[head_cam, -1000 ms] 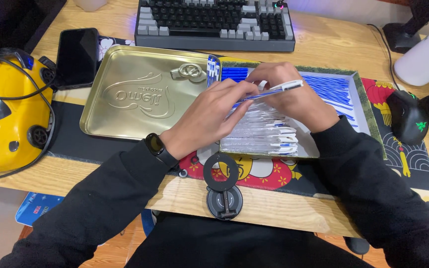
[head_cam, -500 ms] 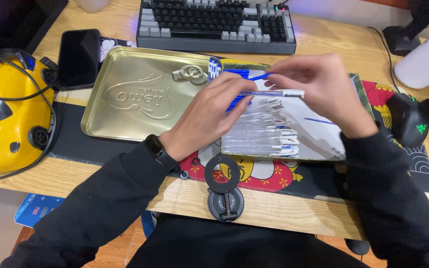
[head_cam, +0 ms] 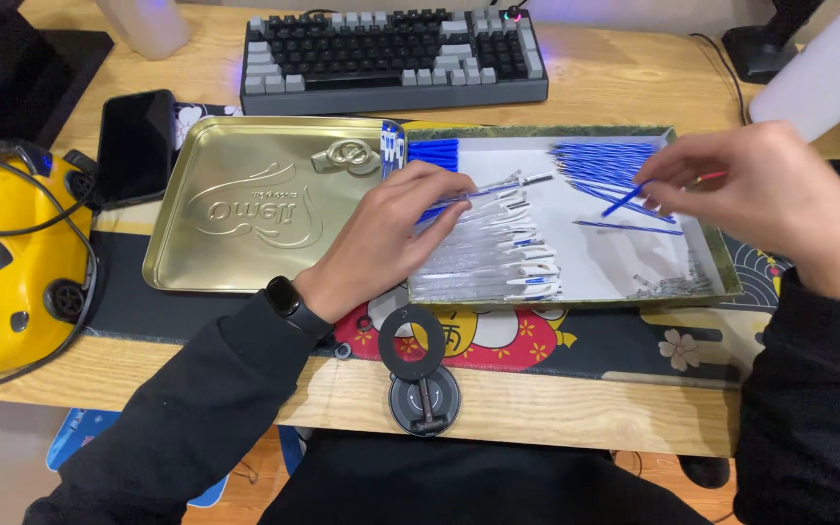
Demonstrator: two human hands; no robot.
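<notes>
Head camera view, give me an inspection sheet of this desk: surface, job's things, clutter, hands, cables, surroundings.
Surface: light wooden desk with a dark patterned mat.
Job's things: shallow green-rimmed tray holding clear plastic pen barrels and a pile of blue refills.
Clutter: gold metal tin lid, black phone, black ring stand, yellow helmet-like device, white cup.
Hands: left hand rests on the barrels; right hand pinches one blue refill.
Cables: black cable draped over the yellow device.
Surroundings: grey and black keyboard behind the tray.
</notes>
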